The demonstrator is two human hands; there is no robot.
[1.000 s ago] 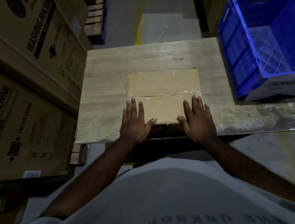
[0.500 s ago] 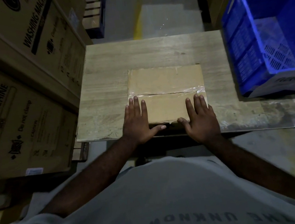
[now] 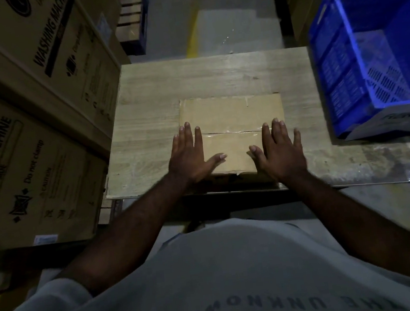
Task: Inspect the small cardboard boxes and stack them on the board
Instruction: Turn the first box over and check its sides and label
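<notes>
Blue plastic crate point(image 3: 367, 57) at right, beside the board point(image 3: 215, 76). Slotted walls and a perforated floor show inside. Its right part is cut off by the frame edge, so the contents there cannot be told. A white piece point(image 3: 386, 122) with dark lettering sits at the crate's near corner; the lettering is cut off and unreadable.

Small cardboard box point(image 3: 231, 112): brown, closed, lying flat on the board toward its near edge. Glossy clear tape runs along the centre seam. The near side face is in shadow, and what is under it cannot be made out.

Left hand point(image 3: 188, 157) lies flat on the box's near left part, fingers straight and spread, thumb angled inward. Right hand point(image 3: 279, 151) lies flat on the near right part in the same way, little finger past the box's right edge. Both palms are down and pressing, with nothing gripped.

Large cartons are stacked at left. The lower carton point(image 3: 32, 163) reads "WASHING MACHINE", "SIDE", "Do not clamp" and "CAUTION"; the finer print is too small to read. The upper carton point(image 3: 61, 43) also reads "WASHING MACHINE", and the logo at its top is cropped.

Grey shirt point(image 3: 240, 280) fills the foreground. Its print reads "UNKNOWN" upside down, and the rest is cut off.

Beyond the board: a yellow floor line point(image 3: 191, 35) and a wooden pallet point(image 3: 130, 17), both dim.
</notes>
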